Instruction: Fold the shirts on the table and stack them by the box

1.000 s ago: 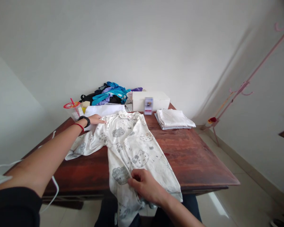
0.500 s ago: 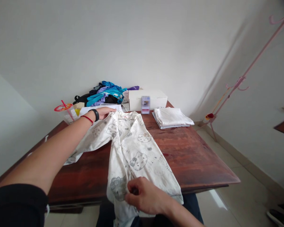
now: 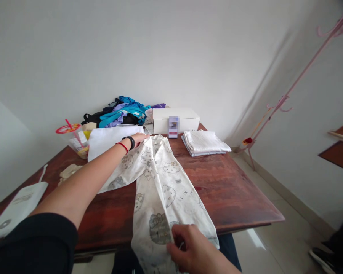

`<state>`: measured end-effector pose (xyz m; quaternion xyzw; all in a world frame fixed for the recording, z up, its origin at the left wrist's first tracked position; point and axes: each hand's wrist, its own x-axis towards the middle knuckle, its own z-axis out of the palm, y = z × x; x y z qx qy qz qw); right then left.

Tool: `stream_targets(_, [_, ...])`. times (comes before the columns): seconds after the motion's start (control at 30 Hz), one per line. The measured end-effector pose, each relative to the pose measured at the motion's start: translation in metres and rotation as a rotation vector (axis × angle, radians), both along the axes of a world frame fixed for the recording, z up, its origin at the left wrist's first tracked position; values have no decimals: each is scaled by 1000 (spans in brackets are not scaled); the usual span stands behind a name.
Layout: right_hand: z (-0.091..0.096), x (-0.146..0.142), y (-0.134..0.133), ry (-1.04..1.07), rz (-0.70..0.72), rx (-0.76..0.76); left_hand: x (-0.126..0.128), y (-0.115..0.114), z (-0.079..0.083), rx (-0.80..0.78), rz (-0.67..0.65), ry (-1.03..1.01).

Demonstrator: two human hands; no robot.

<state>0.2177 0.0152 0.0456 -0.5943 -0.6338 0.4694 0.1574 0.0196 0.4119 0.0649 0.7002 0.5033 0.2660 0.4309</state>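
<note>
The right hand (image 3: 193, 249), at bottom centre, is curled closed, pinching the lower end of the printed shirt (image 3: 165, 190), which lies down the middle of the table (image 3: 231, 190). The left hand (image 3: 139, 137) touches the collar end; I cannot tell its grip. Behind it, the white box (image 3: 160, 120) is closed. The cup (image 3: 76, 142), at left, holds something yellow.

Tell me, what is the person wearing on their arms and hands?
The left arm has a black sleeve up top, and at the wrist a black band beside a thin red string. The left hand and right hand are bare, with no gloves.
</note>
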Motion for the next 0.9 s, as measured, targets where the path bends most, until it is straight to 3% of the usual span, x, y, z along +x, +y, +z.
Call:
stream_targets(0.1, [-11,6,-3,-26,-40,1,-4,-2,-5,-158,-48,-26])
stream_targets(0.27, [-21,6,-5,-183,-48,28,-12,-3,-7,-234,-83,-101])
stream_targets(0.6, [-22,8,-6,-218,4,33,-19,11,-12,-32,-22,-279])
stream_targets(0.9, [-6,16,-6,-282,-13,41,-12,4,-10,64,-57,-56])
